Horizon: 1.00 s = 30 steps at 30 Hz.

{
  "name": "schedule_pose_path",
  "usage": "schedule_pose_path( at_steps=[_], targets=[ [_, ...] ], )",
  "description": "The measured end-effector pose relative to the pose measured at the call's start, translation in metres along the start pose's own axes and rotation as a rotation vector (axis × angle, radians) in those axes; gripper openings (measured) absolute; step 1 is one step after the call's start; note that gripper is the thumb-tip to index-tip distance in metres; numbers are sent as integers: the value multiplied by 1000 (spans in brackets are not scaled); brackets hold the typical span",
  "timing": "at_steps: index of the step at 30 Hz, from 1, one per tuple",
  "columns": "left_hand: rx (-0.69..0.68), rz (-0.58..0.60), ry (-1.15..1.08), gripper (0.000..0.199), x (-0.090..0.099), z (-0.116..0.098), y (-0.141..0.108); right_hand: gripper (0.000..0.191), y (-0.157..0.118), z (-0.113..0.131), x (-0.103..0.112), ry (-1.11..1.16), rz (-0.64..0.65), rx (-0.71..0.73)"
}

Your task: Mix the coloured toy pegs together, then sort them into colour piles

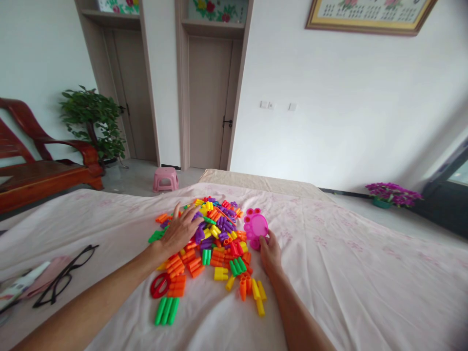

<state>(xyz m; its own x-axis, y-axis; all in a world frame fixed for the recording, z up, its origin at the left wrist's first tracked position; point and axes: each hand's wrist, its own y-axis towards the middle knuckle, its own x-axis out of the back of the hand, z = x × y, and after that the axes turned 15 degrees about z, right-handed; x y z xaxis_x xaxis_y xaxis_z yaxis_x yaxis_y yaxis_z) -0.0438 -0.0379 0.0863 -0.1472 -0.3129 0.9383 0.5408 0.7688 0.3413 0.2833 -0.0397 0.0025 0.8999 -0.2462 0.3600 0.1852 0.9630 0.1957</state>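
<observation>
My right hand (271, 249) pinches the lower edge of a pink paw-shaped plastic piece (259, 225) with round cups along its rim. Over the left side of a heap of colourful plastic building pieces (218, 257) is my left hand (180, 229), fingers spread and apparently holding nothing. Purple pieces (226, 225) lie just beyond its fingertips. Nearer to me are an orange piece (177, 286), a red ring-like piece (160, 285), a green triple-tube piece (167, 311) and yellow tubes (259, 297). Part of the heap is hidden under my left hand.
Black-framed glasses (68, 275) and a white tube (25, 285) lie on the cloth-covered surface (329, 292) at left. Beyond its edge stand a pink stool (165, 179), a wooden armchair (47, 161), a potted plant (91, 117) and purple flowers (393, 193).
</observation>
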Motion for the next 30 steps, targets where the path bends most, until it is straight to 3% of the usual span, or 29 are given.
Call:
schedule_pose_path(
  at_steps=[3, 6, 9, 11, 13, 18, 22, 26, 30],
  targets=[
    [87, -22, -70, 33, -4, -22, -7, 58, 0, 1, 0, 16, -18, -4],
    [-95, 54, -170, 36, -4, -74, -27, 57, 0, 2, -1, 50, -13, -3],
    [-478, 183, -185, 45, -2, -125, -46, 56, 0, 3, -2, 90, 1, -5],
    [-610, 212, -161, 50, -3, -143, -50, 56, 0, 2, -2, 110, 10, -5],
    [-589, 194, -128, 39, -9, -148, -48, 57, 0, 1, -2, 112, 12, 1],
    [-272, 56, -133, 16, -24, -131, -35, 58, 2, -5, -2, 60, 17, 14],
    [-57, -14, -285, 12, -11, -105, -33, 59, 4, -8, -3, 56, 21, -7],
    [237, -102, -277, 18, 4, -51, -32, 60, 3, -7, -2, 16, 36, -29],
    [405, -162, -213, 23, -3, 2, -31, 63, 2, -5, -2, 10, 31, -22]
  ],
)
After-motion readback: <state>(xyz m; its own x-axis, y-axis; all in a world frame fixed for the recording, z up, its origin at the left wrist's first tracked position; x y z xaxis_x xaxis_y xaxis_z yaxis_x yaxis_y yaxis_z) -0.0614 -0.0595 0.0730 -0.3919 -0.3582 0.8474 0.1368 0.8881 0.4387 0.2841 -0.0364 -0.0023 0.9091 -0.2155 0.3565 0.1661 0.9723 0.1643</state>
